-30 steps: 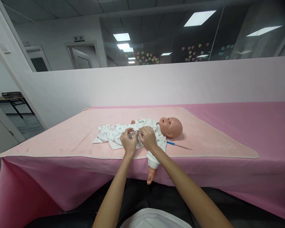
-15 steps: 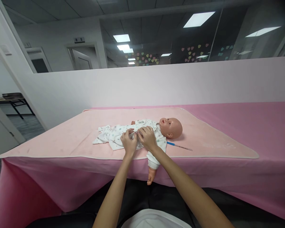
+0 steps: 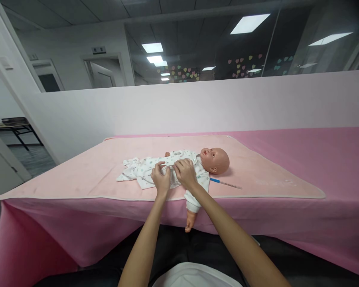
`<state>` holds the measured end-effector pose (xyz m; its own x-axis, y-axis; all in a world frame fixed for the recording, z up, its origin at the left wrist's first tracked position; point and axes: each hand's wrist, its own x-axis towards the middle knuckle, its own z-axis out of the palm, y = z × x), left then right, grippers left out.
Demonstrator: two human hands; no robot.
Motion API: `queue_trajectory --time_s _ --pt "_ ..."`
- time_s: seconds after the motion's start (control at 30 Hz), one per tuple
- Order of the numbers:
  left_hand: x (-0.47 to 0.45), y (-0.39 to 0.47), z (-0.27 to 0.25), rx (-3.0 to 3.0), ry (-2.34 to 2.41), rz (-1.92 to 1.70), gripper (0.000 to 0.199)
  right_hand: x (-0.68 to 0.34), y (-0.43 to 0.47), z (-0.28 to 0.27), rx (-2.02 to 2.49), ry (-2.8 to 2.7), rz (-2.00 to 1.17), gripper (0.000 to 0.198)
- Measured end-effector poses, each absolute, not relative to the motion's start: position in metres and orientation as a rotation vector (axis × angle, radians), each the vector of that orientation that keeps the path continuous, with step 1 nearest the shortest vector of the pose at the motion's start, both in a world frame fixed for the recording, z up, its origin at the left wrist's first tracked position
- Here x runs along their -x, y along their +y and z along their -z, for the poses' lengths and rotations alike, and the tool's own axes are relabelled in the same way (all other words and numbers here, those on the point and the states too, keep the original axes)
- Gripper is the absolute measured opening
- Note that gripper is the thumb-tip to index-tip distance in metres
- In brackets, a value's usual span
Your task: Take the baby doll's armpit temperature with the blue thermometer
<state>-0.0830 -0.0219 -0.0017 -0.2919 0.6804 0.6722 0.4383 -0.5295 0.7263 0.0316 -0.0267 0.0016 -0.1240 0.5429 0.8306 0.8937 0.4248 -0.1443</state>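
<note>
A baby doll (image 3: 214, 160) lies on its back, head to the right, dressed in a white printed gown (image 3: 146, 167). Over its middle my two hands work close together. A thin white garment tie (image 3: 171, 166) runs between them. My left hand (image 3: 161, 179) curls at one end of it, thumb and forefinger bent with a gap between. My right hand (image 3: 185, 172) pinches the other end, fingers bent downward; its fingertips are partly hidden. The doll's near arm (image 3: 190, 219) hangs over the table edge in a white sleeve.
A thin stick with a blue handle (image 3: 225, 183) lies beside the doll's head. Under the doll a peach blanket (image 3: 266, 179) is spread on a pink-covered table (image 3: 341, 167). Behind stands a low white wall (image 3: 227, 103) with glass above.
My left thumb and forefinger have spread slightly apart, and the left hand has shifted a little to the left. My right hand and the doll have hardly moved.
</note>
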Motion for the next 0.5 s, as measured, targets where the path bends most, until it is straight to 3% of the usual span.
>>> queue_trajectory --time_s 0.5 --pt "0.095 -0.026 -0.002 -1.683 1.634 -1.939 0.025 -0.043 -0.052 -0.013 1.158 -1.528 0.535 0.017"
